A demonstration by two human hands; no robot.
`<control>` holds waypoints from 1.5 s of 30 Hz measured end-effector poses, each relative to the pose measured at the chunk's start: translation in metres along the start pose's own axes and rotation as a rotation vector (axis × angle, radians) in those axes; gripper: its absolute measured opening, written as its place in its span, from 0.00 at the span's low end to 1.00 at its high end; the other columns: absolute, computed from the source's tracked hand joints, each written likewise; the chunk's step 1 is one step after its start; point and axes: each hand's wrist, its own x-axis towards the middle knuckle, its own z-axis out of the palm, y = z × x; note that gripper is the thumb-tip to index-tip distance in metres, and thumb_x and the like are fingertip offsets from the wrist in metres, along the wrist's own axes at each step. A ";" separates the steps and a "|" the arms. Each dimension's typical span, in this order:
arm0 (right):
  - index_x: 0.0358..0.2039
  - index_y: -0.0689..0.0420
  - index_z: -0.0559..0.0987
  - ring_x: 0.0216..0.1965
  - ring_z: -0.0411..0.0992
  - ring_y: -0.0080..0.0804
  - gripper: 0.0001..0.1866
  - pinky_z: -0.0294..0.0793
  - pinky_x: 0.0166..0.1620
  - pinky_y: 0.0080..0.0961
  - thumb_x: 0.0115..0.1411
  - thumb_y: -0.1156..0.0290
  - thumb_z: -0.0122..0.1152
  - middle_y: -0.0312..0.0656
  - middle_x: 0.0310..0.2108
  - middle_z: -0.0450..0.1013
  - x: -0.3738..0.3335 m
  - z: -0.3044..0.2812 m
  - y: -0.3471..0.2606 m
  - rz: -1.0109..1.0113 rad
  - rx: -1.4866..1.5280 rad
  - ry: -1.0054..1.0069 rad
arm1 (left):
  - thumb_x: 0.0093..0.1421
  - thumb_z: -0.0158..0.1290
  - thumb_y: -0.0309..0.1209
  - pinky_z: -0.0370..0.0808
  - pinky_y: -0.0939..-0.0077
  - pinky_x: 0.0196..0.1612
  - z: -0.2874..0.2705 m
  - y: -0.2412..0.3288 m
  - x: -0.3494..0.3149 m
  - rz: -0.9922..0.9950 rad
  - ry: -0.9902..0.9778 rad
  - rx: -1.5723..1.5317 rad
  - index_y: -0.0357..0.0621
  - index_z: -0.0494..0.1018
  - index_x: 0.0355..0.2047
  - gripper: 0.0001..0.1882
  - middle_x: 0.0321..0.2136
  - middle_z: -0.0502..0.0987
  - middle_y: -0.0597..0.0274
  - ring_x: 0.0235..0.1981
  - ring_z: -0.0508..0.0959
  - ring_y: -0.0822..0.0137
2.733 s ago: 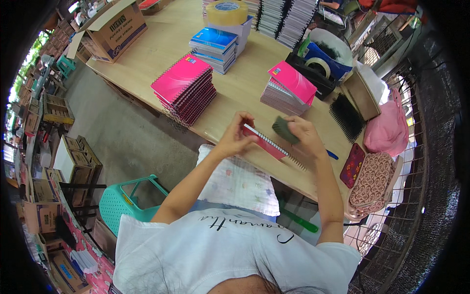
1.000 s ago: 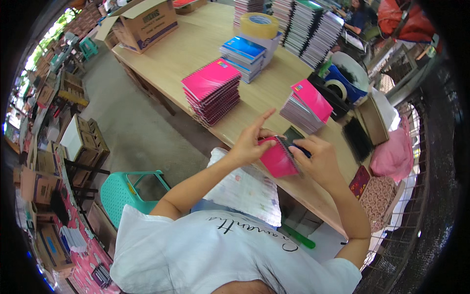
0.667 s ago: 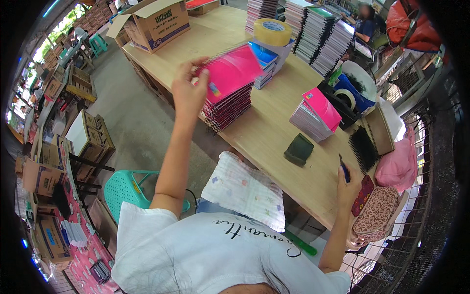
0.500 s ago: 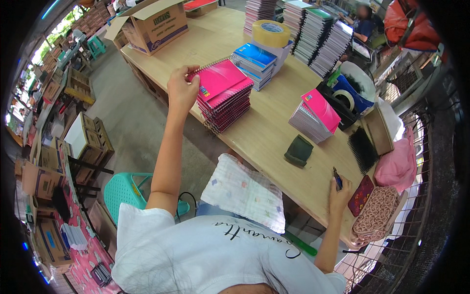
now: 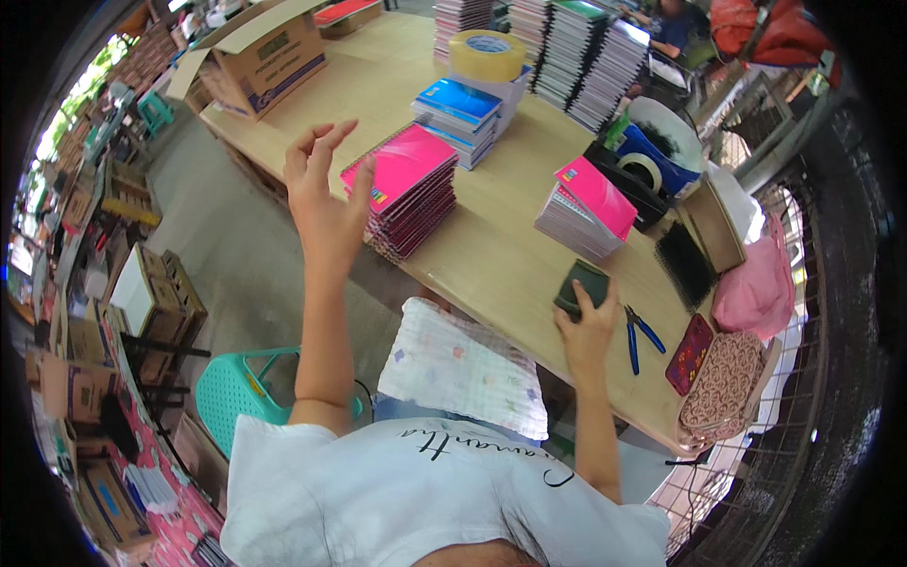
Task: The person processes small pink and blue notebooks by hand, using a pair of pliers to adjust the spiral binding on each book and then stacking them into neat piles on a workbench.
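Shirt: white, loose-fitting, soft creases down the front.
Chest print: black slanted script, thin strokes, one line curving across the upper front; larger looped stroke at its right end.
Left sleeve: white, short, wide at the opening.
Right sleeve: white, short.
Neckline: rounded, mostly cut off by lower rim.
Hair: dark, fine loose strands over the shirt.
Lower garment: blue, only a strip visible; kind unclear.
Left hand: bare.
Right hand: bare.

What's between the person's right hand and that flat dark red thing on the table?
Blue-handled pliers: they lie on the table between the right hand and the flat dark red thing, in the head view.
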 end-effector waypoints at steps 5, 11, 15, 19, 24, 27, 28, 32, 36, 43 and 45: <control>0.52 0.51 0.76 0.57 0.61 0.54 0.33 0.62 0.59 0.47 0.42 0.67 0.73 0.54 0.59 0.60 0.023 -0.066 0.022 -0.041 -0.039 -0.068 | 0.54 0.61 0.30 0.76 0.70 0.46 0.100 0.087 -0.005 -0.115 -0.487 -0.498 0.41 0.73 0.51 0.23 0.47 0.76 0.55 0.48 0.77 0.59; 0.39 0.56 0.75 0.45 0.68 0.44 0.12 0.69 0.44 0.49 0.55 0.69 0.61 0.43 0.42 0.70 0.095 -0.057 0.146 0.212 -0.534 0.044 | 0.44 0.70 0.40 0.77 0.73 0.34 0.296 0.071 0.037 -0.279 -1.122 -0.104 0.39 0.78 0.39 0.25 0.31 0.80 0.53 0.31 0.80 0.61; 0.38 0.56 0.73 0.44 0.69 0.44 0.08 0.69 0.42 0.48 0.58 0.70 0.58 0.42 0.41 0.70 0.106 -0.043 0.162 -0.050 -0.646 0.107 | 0.44 0.70 0.36 0.76 0.72 0.27 0.320 0.027 0.047 -0.301 -1.180 -0.054 0.39 0.79 0.30 0.17 0.21 0.79 0.58 0.19 0.76 0.66; 0.42 0.56 0.74 0.43 0.70 0.43 0.10 0.71 0.40 0.41 0.59 0.73 0.56 0.43 0.39 0.70 0.103 -0.063 0.186 -0.207 -0.590 0.291 | 0.47 0.66 0.27 0.75 0.70 0.26 0.291 0.055 0.037 -0.258 -0.808 -0.257 0.40 0.74 0.39 0.19 0.27 0.79 0.59 0.23 0.77 0.67; 0.46 0.57 0.78 0.32 0.70 0.37 0.15 0.70 0.36 0.27 0.58 0.81 0.54 0.42 0.30 0.70 0.083 -0.114 0.109 -0.193 -0.078 0.106 | 0.50 0.47 0.09 0.74 0.70 0.39 0.127 0.066 -0.031 0.040 -0.340 -0.671 0.47 0.68 0.55 0.32 0.46 0.74 0.47 0.36 0.77 0.56; 0.42 0.59 0.81 0.27 0.68 0.28 0.12 0.68 0.33 0.22 0.58 0.81 0.57 0.40 0.27 0.72 0.038 -0.089 0.055 -0.046 0.431 0.005 | 0.57 0.45 0.11 0.70 0.77 0.45 0.080 0.031 -0.108 -0.118 -0.699 -0.505 0.42 0.72 0.49 0.21 0.40 0.70 0.56 0.40 0.73 0.64; 0.41 0.58 0.82 0.27 0.68 0.25 0.11 0.68 0.33 0.21 0.57 0.80 0.59 0.41 0.28 0.74 0.030 -0.077 0.038 -0.008 0.497 -0.063 | 0.56 0.47 0.12 0.70 0.77 0.42 0.083 0.023 -0.130 -0.127 -0.648 -0.535 0.42 0.73 0.46 0.19 0.38 0.69 0.57 0.38 0.73 0.64; 0.38 0.58 0.84 0.28 0.69 0.23 0.09 0.68 0.33 0.19 0.56 0.78 0.62 0.40 0.28 0.75 0.018 -0.045 0.003 0.081 0.568 -0.141 | 0.55 0.56 0.19 0.73 0.76 0.36 0.103 0.031 -0.167 -0.135 -0.492 -0.590 0.40 0.75 0.38 0.10 0.35 0.66 0.57 0.34 0.73 0.64; 0.36 0.59 0.84 0.29 0.70 0.23 0.08 0.68 0.34 0.18 0.55 0.78 0.63 0.38 0.29 0.77 0.019 -0.039 -0.006 0.045 0.586 -0.168 | 0.55 0.60 0.24 0.73 0.75 0.35 0.108 0.040 -0.171 -0.344 -0.502 -0.669 0.39 0.74 0.35 0.08 0.37 0.66 0.58 0.35 0.73 0.65; 0.35 0.62 0.81 0.31 0.71 0.23 0.07 0.69 0.35 0.19 0.54 0.80 0.62 0.38 0.30 0.77 0.020 -0.047 -0.010 -0.056 0.695 -0.271 | 0.55 0.60 0.26 0.71 0.75 0.40 0.107 0.040 -0.172 -0.335 -0.496 -0.637 0.38 0.73 0.35 0.09 0.37 0.67 0.58 0.38 0.71 0.65; 0.36 0.62 0.81 0.31 0.72 0.24 0.08 0.69 0.35 0.20 0.54 0.80 0.62 0.39 0.30 0.76 0.019 -0.047 -0.012 -0.053 0.658 -0.302 | 0.55 0.61 0.26 0.71 0.75 0.40 0.108 0.038 -0.174 -0.305 -0.485 -0.607 0.38 0.73 0.35 0.09 0.37 0.67 0.58 0.38 0.71 0.64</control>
